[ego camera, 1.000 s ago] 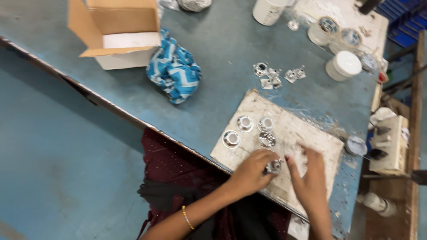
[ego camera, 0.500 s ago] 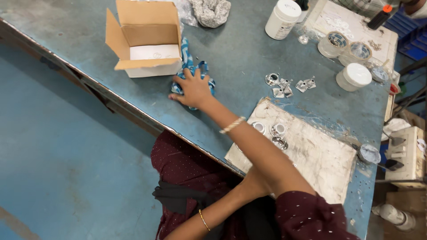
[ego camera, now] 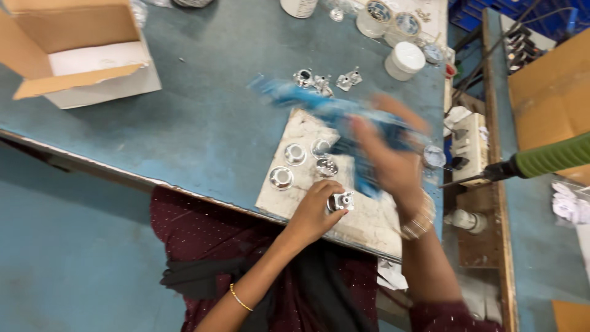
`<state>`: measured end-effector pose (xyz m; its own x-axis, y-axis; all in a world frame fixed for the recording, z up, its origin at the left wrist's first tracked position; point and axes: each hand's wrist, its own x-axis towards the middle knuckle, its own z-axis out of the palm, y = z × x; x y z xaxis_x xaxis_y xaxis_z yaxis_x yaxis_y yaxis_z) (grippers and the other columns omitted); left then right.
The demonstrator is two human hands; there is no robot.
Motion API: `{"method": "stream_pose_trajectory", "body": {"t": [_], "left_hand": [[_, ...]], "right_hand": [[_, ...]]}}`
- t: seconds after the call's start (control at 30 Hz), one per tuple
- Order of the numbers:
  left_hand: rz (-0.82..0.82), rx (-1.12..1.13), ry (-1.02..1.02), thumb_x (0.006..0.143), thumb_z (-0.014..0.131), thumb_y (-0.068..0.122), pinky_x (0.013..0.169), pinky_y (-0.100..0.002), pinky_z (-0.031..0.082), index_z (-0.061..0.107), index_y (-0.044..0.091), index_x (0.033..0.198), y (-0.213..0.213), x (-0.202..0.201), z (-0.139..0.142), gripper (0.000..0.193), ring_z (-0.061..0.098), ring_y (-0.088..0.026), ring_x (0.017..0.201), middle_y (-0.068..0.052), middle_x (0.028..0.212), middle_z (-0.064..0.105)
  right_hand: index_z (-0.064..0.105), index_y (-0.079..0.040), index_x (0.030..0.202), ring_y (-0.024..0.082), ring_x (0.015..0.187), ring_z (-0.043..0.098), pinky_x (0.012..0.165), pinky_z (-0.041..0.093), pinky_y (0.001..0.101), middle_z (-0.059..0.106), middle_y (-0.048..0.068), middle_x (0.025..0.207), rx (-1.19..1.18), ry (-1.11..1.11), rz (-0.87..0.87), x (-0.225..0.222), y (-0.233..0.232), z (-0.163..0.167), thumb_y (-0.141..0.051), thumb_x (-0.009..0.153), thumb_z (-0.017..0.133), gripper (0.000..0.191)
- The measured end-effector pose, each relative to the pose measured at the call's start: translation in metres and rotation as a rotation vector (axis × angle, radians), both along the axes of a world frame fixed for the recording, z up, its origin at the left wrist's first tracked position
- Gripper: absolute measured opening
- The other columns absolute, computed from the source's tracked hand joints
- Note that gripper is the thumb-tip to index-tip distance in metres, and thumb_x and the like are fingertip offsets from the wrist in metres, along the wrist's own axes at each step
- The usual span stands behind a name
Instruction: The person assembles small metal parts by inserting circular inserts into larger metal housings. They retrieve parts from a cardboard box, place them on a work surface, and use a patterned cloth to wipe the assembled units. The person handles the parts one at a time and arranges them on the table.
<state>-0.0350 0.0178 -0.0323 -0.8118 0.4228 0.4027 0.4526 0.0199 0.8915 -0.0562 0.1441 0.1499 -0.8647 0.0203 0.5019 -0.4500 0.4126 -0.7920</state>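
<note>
We see our left hand (ego camera: 313, 209) resting on the pale board (ego camera: 375, 218) that lies at the near edge of the table (ego camera: 209, 123). Its fingers (ego camera: 326, 189) are curled around a small shiny metal fitting (ego camera: 341, 201); the fitting sits at the fingertips, with the thumb under it and the other fingers bent over its left side, so part of it sticks out to the right. It is touching or just above the board; we cannot tell which.

Our right hand (ego camera: 390, 157) is above the board, blurred by motion, and clutches a blue patterned cloth (ego camera: 326, 110). The cloth streams out from the fist toward the far left, and another part hangs down just beside the fitting. The fingers there look closed around the cloth, though the blur hides how each one lies.

On the board, left of the left hand, lie three round metal rings (ego camera: 295, 154), one near the board's left edge and two closer to the cloth. Further back on the table sits a cluster of small metal parts (ego camera: 326, 80), partly behind the cloth. An open cardboard box (ego camera: 74, 55) stands at the far left corner, and a white lidded jar (ego camera: 405, 60) stands near the far right edge.
</note>
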Motion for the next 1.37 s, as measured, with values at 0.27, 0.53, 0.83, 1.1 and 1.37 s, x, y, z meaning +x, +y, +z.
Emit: {"method": "stream_pose_trajectory", "body": {"t": [0.27,0.53,0.83,1.1,1.37], "left_hand": [[0.135,-0.053,0.124,0.067,0.089,0.015,0.100,-0.045,0.044,0.073,0.002,0.102,0.007,0.003,0.022,0.040,0.057,-0.036,0.116,-0.016,0.118,0.063],[0.052,-0.092,-0.075,0.072,0.088,0.018,0.088,-0.040,0.049,0.076,0.001,0.105,0.004,0.008,0.018,0.039,0.058,-0.029,0.098,-0.011,0.098,0.060],[0.060,-0.046,-0.079,0.073,0.087,0.020,0.092,-0.039,0.048,0.074,0.003,0.109,0.006,0.005,0.021,0.041,0.059,-0.029,0.102,-0.010,0.104,0.061],[0.074,-0.043,-0.075,0.069,0.090,0.017,0.094,-0.039,0.046,0.072,0.002,0.109,0.005,0.002,0.020,0.046,0.055,-0.031,0.105,-0.012,0.105,0.055],[0.063,-0.072,-0.124,0.070,0.090,0.017,0.097,-0.039,0.047,0.072,0.003,0.109,0.008,0.005,0.015,0.045,0.057,-0.031,0.107,-0.010,0.107,0.056]], "right_hand": [[0.059,-0.005,0.075,0.005,0.060,0.047,0.055,0.035,0.0248,0.055,-0.004,0.068,-0.019,-0.105,-0.330,0.044,0.029,-0.071,-0.011,0.097,0.069,0.026],[0.060,0.000,0.082,0.008,0.064,0.050,0.058,0.042,0.0274,0.057,0.001,0.068,0.238,-0.052,-0.440,0.018,0.017,-0.109,-0.015,0.094,0.072,0.023],[0.065,-0.007,0.090,0.008,0.066,0.058,0.059,0.047,0.0249,0.065,0.000,0.080,-0.084,-0.102,-0.409,0.027,0.077,-0.106,-0.023,0.099,0.071,0.019],[0.062,0.000,0.079,0.013,0.055,0.046,0.054,0.037,0.0327,0.056,0.006,0.065,0.299,-0.151,-0.550,0.020,0.057,-0.150,-0.017,0.097,0.073,0.027],[0.064,-0.003,0.088,0.012,0.064,0.061,0.061,0.050,0.0258,0.066,-0.002,0.076,-0.027,-0.021,-0.400,0.052,0.078,-0.058,-0.020,0.099,0.069,0.020]]}}
